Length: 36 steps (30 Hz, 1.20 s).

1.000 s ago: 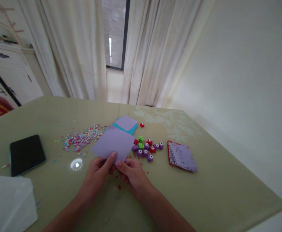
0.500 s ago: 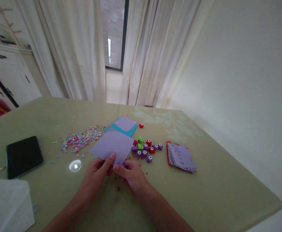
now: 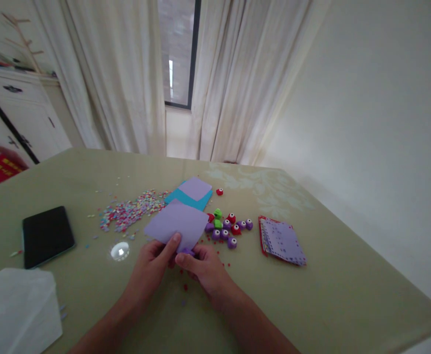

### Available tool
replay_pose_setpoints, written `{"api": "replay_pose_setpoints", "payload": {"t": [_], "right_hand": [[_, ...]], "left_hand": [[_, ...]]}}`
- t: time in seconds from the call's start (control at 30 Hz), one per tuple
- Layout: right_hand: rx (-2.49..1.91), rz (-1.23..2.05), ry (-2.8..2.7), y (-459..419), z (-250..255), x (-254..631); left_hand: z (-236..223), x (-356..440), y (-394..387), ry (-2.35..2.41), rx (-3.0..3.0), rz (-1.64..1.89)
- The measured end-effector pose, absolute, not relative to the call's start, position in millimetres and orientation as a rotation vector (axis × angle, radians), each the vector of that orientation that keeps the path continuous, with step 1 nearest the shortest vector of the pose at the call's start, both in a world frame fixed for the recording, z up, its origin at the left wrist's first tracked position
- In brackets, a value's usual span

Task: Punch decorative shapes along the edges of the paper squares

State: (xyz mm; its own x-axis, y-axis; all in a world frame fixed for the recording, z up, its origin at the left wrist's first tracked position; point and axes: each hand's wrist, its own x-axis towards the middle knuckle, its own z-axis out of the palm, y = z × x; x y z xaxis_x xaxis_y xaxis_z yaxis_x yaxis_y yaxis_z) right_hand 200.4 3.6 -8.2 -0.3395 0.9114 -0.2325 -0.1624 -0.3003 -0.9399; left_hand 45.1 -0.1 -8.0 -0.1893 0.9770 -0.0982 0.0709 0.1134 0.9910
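Observation:
A square sheet of lilac paper (image 3: pixel 177 220) is raised above the table, its near edge pinched by my left hand (image 3: pixel 160 255) between thumb and fingers. My right hand (image 3: pixel 200 265) is closed on a small purple craft punch (image 3: pixel 187 251) at the sheet's near corner. Its lower part is hidden by my fingers. Just beyond lie lilac and blue sheets (image 3: pixel 189 199). To the right of the held sheet is a cluster of small purple, red and green craft punches (image 3: pixel 226 228). Tiny red paper bits (image 3: pixel 185 287) are scattered below my hands.
Left of the sheets spreads a pile of colourful punched bits (image 3: pixel 134 210). A black tablet-like device (image 3: pixel 48 237) lies at the left, with a white sheet (image 3: pixel 18 309) nearer me. On the right is a stack of hole-punched paper (image 3: pixel 282 241). One red punch (image 3: pixel 219 191) lies farther back.
The purple punch has come into view under my right thumb, and that thumb has shifted slightly. My left hand keeps its hold on the lilac paper. The camera view sways a little.

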Motion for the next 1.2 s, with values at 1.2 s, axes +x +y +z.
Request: {"api": "replay_pose_setpoints", "payload": {"t": [1.2], "right_hand": [[-1.476,0.552,-1.999,32.1,-8.7,245.7]], "left_hand": [[-13.0,14.2,21.3,1.647,1.282,1.274]]}}
